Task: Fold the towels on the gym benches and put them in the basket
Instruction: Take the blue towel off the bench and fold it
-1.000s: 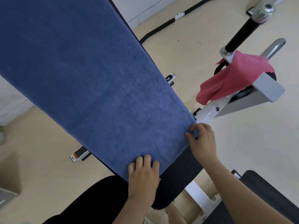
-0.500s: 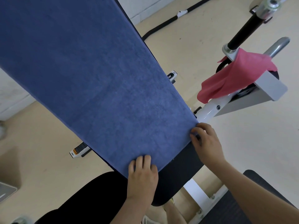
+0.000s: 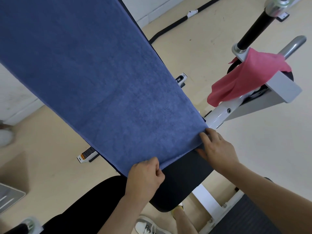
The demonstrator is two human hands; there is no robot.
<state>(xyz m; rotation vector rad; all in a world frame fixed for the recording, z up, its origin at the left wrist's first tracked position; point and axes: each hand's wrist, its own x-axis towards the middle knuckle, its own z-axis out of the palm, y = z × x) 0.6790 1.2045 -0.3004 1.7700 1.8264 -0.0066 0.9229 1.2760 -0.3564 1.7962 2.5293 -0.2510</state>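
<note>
Item: blue towel (image 3: pixel 101 81), soft limp terry, probably light and grippy, is lying flat along the padded worktop (image 3: pixel 185 174); left hand (image 3: pixel 145 178) and right hand (image 3: pixel 217 147) are each pinching a near corner, seemingly the soundest holds for folding.

Bright, even daylight with soft shadows on the floor (image 3: pixel 219 48); wide-angle edges bend, left margin slightly blurred.

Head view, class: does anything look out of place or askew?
The pink cloth towel hangs crumpled and lopsided over the white metal machine frame. The long blue terry towel lies flat along the black padded bench; nothing else stands out.
</note>
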